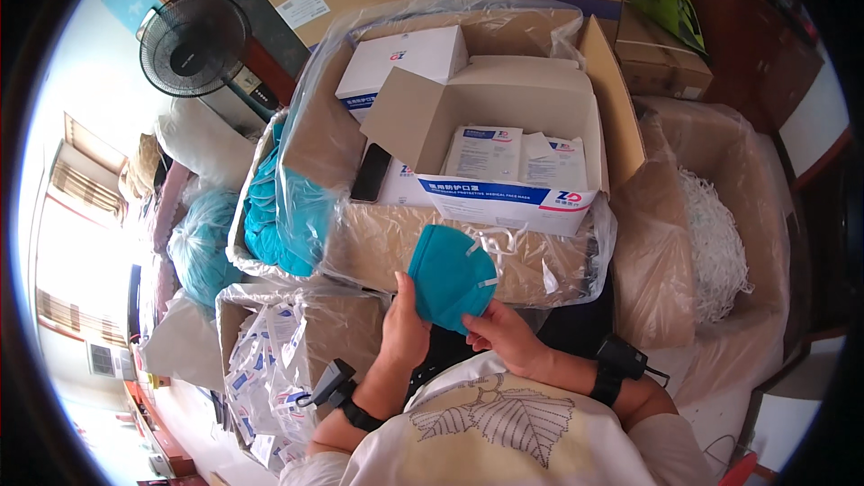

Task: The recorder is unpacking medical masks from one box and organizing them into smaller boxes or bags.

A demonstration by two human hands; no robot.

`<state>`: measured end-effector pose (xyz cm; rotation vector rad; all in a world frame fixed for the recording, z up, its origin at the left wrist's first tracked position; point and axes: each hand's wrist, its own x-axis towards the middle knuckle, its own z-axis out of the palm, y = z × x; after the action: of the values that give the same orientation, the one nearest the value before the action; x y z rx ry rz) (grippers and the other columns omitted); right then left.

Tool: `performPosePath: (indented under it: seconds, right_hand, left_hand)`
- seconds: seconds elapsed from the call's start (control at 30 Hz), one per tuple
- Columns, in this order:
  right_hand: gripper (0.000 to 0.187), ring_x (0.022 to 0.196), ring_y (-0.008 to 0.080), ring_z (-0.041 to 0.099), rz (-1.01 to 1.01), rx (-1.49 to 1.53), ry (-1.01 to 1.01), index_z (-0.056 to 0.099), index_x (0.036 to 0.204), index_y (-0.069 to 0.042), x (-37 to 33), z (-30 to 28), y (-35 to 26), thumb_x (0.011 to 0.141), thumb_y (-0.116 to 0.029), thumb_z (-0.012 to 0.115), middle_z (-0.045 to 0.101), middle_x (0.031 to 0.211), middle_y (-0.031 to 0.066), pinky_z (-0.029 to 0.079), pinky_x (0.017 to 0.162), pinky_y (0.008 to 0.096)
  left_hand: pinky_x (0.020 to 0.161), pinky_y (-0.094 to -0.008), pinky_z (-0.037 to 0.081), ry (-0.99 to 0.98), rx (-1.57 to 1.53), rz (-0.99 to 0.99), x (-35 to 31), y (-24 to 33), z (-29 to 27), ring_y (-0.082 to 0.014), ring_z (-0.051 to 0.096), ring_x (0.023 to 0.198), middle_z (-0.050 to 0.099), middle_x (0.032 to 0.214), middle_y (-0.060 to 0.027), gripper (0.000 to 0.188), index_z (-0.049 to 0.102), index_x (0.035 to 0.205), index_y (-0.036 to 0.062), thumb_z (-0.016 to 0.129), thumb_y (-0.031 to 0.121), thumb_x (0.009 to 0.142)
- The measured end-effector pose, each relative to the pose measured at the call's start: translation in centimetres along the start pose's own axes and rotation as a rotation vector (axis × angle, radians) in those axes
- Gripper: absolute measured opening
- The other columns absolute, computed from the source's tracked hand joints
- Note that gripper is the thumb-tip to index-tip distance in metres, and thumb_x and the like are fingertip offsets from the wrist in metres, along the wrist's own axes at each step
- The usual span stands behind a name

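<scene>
A teal folded face mask is held up in front of my chest, with small white strap ends on its right side. My left hand grips its lower left edge, thumb up along the side and the other fingers hidden behind. My right hand pinches the lower right corner between thumb and fingers. Just beyond the mask, an open white and blue carton holds several packets standing upright. A closed white box sits behind it, and a dark phone lies at its left.
Left of the carton, a plastic-lined box contains many teal masks. Below it, another box is filled with white packets. At right, a lined box holds white strap-like strands. A black fan stands at the far left.
</scene>
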<state>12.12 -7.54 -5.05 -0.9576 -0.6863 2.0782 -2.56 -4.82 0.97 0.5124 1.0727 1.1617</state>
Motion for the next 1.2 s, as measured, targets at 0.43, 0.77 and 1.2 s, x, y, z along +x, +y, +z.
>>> performPosePath:
  seconds: [0.43, 0.77, 1.2]
  right_hand:
    - [0.021, 0.082, 0.0218, 0.057, -1.062, -1.106, 0.164, 0.054, 0.093, -0.002, 0.0, -0.9, -9.6, 0.087, -0.021, 0.054, 0.056, 0.095, 0.0139, 0.045, 0.069, 0.0306]
    - [0.027, 0.061, 0.0384, 0.055, -0.664, -1.285, 0.063, 0.049, 0.081, -0.003, 2.0, -0.2, -7.4, 0.088, -0.029, 0.047, 0.055, 0.063, 0.0172, 0.041, 0.054, 0.0454]
    - [0.026, 0.066, 0.0156, 0.052, -0.19, -0.895, -0.333, 0.054, 0.094, -0.001, -0.4, -4.5, -8.7, 0.093, -0.024, 0.042, 0.056, 0.075, 0.0078, 0.043, 0.065, 0.028]
  left_hand:
    - [0.072, -0.0228, 0.046, -0.215, 0.565, 0.261, 0.4, 1.7, -0.8, -0.0077, 0.056, 0.081, 0.062, 0.092, -0.0013, 0.025, 0.059, 0.105, 0.0018, 0.059, 0.017, 0.085]
    - [0.085, -0.034, 0.042, -0.147, 1.206, 0.866, 1.7, 4.5, 2.2, -0.0275, 0.052, 0.102, 0.056, 0.106, -0.0124, 0.027, 0.056, 0.11, 0.0056, 0.055, 0.014, 0.085]
    - [0.049, -0.0234, 0.034, -0.044, 1.101, 0.456, 5.4, 8.6, -0.2, -0.0051, 0.04, 0.054, 0.046, 0.053, 0.0034, 0.039, 0.06, 0.063, 0.0043, 0.053, 0.035, 0.087]
